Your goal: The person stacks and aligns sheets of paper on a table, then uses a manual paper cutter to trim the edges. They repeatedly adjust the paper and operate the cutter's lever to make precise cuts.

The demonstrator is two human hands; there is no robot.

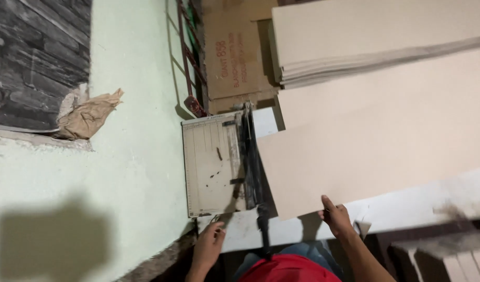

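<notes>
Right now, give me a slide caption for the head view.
Right hand holds a large beige sheet at a paper cutter; left hand beside it.

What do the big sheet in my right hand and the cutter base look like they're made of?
The sheet looks like matte beige cardboard or thick paper: flat, stiff, unprinted. The cutter base seems a pale board with ruled grid lines, scuffed; material unclear. Its blade arm looks like dark metal.

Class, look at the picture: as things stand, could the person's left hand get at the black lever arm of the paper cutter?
Probably yes. The left hand rests at the near edge of the paper cutter, and the black lever arm lies just beside it with nothing between. The right hand holds the large beige sheet off to the side.
</notes>
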